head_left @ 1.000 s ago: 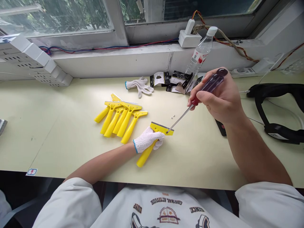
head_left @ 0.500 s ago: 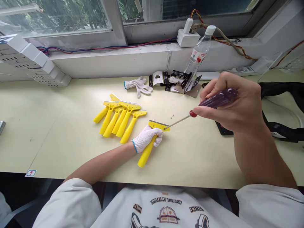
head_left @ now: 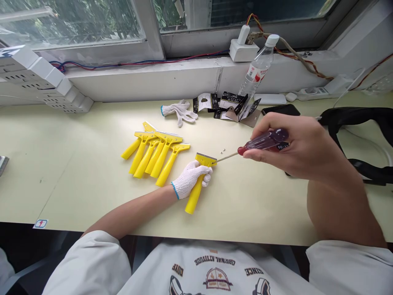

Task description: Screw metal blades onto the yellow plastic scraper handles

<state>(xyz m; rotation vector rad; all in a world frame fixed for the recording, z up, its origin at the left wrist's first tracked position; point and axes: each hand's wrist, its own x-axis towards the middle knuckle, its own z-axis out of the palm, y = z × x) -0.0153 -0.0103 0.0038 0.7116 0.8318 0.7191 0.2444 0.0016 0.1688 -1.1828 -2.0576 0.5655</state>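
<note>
My left hand (head_left: 192,178), in a white knit glove with a blue cuff, is closed round the neck of a yellow scraper (head_left: 194,198). The scraper's wide head with its metal edge points away from me. My bare right hand (head_left: 294,149) grips the purple handle of a screwdriver (head_left: 262,141). The screwdriver's thin shaft reaches down to the left, and its tip meets the scraper head near the right-hand screw. Two tiny screws (head_left: 222,150) lie on the table just beyond. To the left, several more yellow scrapers (head_left: 164,153) lie overlapping in a pile.
A loose white glove (head_left: 179,111) and torn black packaging (head_left: 230,105) lie at the back, with a plastic bottle (head_left: 258,67) behind. On the right are a phone (head_left: 282,110) and a black strap (head_left: 333,123). White boxes (head_left: 55,84) stand at the far left.
My right hand with the screwdriver has moved slightly left and lower, its grip turned. The held scraper has swung more upright, its handle end moving right. The pile stays put.
</note>
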